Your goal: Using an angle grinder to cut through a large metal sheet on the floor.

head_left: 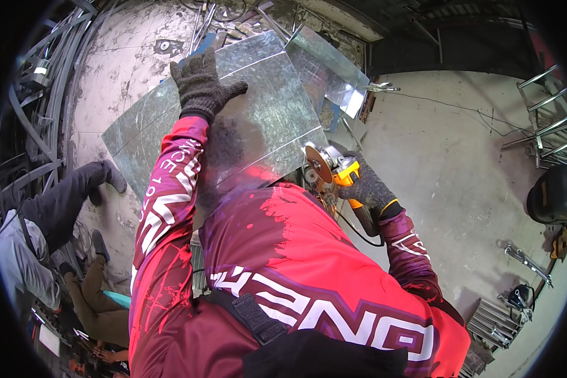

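A large galvanized metal sheet (268,94) with straight scored lines lies before me. My left hand (203,85), in a dark grey knit glove, rests on its far left part, fingers spread. My right hand (368,186), gloved alike, is wrapped round a yellow and black angle grinder (345,171) at the sheet's near right corner. The grinder's brown disc (318,165) stands on edge beside the sheet's edge; whether it touches the metal I cannot tell. Orange streaks like sparks show below the disc. A black cord hangs from under the grinder.
Another shiny metal sheet (331,69) lies beyond the first. Long metal profiles (44,113) are stacked along the left. Two people sit or crouch at the left, legs (63,201) stretched toward the sheet. At the right stand a metal tube frame (542,120) and a black rounded object (548,194).
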Available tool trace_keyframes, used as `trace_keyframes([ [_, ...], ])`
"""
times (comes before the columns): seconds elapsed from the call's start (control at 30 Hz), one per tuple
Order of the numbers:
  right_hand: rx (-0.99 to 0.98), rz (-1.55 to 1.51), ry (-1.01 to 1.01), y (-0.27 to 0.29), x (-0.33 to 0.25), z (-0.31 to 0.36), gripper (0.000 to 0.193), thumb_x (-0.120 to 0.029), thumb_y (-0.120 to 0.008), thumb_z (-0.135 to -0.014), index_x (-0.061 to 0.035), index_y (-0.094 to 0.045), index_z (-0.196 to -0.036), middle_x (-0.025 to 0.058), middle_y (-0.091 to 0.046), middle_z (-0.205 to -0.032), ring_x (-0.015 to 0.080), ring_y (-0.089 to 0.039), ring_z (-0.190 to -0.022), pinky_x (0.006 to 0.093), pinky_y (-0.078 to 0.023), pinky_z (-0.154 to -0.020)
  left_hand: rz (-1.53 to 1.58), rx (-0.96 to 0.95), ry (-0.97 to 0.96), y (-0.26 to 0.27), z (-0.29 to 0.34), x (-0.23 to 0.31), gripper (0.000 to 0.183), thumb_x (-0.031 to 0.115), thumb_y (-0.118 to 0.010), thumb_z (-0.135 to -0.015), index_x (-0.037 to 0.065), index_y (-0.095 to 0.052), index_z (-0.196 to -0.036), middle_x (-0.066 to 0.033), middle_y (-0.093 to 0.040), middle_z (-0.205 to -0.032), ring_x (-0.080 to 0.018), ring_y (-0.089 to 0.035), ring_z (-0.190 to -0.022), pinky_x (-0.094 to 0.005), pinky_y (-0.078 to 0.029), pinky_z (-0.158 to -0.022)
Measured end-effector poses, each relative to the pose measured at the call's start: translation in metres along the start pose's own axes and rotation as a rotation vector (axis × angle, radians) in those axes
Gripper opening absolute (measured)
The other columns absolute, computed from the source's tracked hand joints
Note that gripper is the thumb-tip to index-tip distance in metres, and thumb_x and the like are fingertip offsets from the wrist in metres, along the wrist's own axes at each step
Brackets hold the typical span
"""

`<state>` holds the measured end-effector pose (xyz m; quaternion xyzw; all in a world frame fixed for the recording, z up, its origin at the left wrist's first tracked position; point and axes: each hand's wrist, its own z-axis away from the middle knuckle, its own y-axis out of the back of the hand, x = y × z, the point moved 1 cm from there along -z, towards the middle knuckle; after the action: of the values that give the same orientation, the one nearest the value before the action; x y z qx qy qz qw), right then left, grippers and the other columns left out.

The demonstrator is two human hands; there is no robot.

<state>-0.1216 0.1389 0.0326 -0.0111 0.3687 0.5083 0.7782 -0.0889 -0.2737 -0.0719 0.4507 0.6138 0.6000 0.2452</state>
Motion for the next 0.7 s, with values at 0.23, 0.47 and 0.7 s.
trace_keyframes([
  [0.23, 0.007, 0.011, 0.076, 0.001, 0.009, -0.003, 0.092, -0.006, -0.087, -0.065, -0.0076, -0.041, -0.145, 0.0080, -0.061, -0.121, 0.0218, -0.060, -0.110, 0.0357, -0.052, -0.096, -0.034, -0.039, 0.002, -0.001, -0.001, 0.002, 0.116, 0.074, -0.079, -0.066, 0.015, -0.036, -0.156, -0.0189, -0.052, -0.142, -0.0338, -0.044, -0.139, -0.0623, -0.017, -0.120],
  [0.47, 0.021, 0.025, 0.113, -0.002, 0.000, -0.001, 0.092, -0.005, -0.088, -0.066, -0.0087, -0.040, -0.145, 0.0080, -0.061, -0.122, 0.0218, -0.060, -0.110, 0.0357, -0.052, -0.095, -0.055, -0.168, 0.030, 0.005, -0.003, 0.001, 0.125, 0.087, -0.068, -0.065, 0.012, -0.034, -0.159, -0.0174, -0.046, -0.152, -0.0321, -0.037, -0.147, -0.0652, -0.004, -0.124],
  [0.7, 0.014, -0.017, 0.063, -0.001, 0.013, -0.007, 0.087, -0.005, -0.086, -0.068, -0.0085, -0.042, -0.143, 0.0078, -0.061, -0.121, 0.0208, -0.060, -0.108, 0.0358, -0.053, -0.094, -0.050, -0.168, 0.033, 0.004, -0.003, 0.001, 0.124, 0.086, -0.069, -0.065, 0.012, -0.034, -0.159, -0.0167, -0.048, -0.149, -0.0322, -0.039, -0.145, -0.0653, -0.005, -0.124],
])
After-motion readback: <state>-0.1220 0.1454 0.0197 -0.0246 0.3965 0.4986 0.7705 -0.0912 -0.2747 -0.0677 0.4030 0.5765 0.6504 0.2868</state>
